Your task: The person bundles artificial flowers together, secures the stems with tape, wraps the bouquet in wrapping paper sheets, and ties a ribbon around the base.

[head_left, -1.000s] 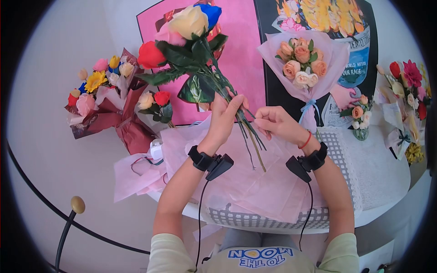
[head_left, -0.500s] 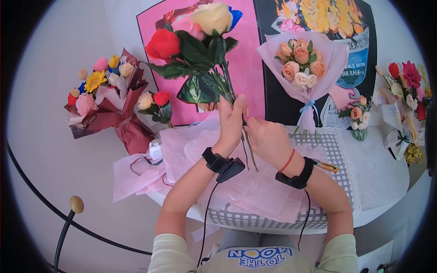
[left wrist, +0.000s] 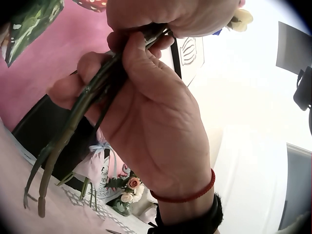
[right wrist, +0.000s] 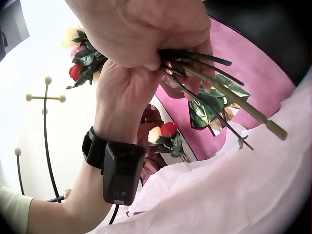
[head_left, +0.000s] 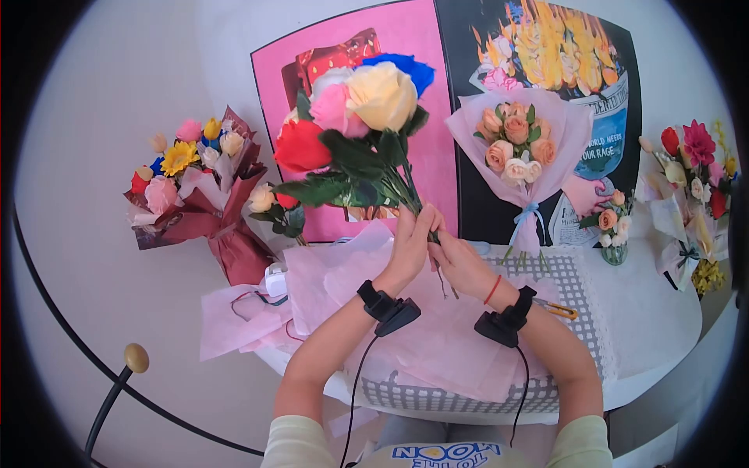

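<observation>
Mixed flowers (head_left: 382, 97), eleven o'clock from the hands: gathered, unwrapped; stems (head_left: 410, 181) gripped in the left hand's (head_left: 407, 248) curled fingers, pinched by the right hand (head_left: 462, 264) just beside. Pink paper (head_left: 437, 343), six o'clock: spread, unused around them. Bouquet (head_left: 516, 144), one o'clock: wrapped, ribbon-tied.

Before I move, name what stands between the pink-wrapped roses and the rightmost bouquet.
A glass vase of peach and white roses, in the head view.
</observation>
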The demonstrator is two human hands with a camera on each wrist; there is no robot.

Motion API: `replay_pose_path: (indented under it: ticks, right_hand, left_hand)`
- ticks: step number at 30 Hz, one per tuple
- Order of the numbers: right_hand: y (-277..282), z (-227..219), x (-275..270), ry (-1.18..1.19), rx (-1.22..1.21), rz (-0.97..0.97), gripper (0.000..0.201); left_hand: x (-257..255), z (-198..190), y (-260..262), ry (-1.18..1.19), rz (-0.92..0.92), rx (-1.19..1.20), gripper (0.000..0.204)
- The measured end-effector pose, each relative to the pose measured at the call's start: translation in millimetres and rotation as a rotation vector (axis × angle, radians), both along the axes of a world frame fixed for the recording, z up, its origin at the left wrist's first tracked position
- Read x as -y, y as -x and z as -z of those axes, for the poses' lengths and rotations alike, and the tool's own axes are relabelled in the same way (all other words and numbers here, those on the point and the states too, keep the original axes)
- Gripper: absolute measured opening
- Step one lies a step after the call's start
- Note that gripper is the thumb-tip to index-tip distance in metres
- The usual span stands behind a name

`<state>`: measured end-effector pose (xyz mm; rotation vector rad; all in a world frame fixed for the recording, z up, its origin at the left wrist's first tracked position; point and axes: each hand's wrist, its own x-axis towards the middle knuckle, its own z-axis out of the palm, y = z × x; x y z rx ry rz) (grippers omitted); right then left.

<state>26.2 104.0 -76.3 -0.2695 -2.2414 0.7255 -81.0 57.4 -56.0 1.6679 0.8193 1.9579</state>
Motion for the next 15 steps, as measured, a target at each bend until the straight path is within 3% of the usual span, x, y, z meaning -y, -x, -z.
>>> replay_pose_path:
  ticks: [3,5,8,12,15]
  right_hand:
    - [2,4,-6,-0.051,-0.008,-0.008,0.022]
    - [2,4,-8,-0.012,0.002,-0.038,0.025]
    - [0,1,-7,-0.023,-0.054,-0.059,0.029]
    - [-4,-2,-8,-0.107,-0.053,-0.018,0.031]
    - [-8,-6,-8,-0.017,-0.027,-0.021,0.03]
  left_hand:
    - [4,-2,-1,0.019,0.002,-0.045,0.015]
    - [12,-7,-4,0.199,-0.03,-0.035,0.013]
    - [4,-2,-4,0.086,-0.169,-0.202,0.015]
    - [-13,8,2,-0.023,-0.225,-0.254,0.016]
    - [-11,8,-1,-0.071,-0.351,-0.359,0.02]
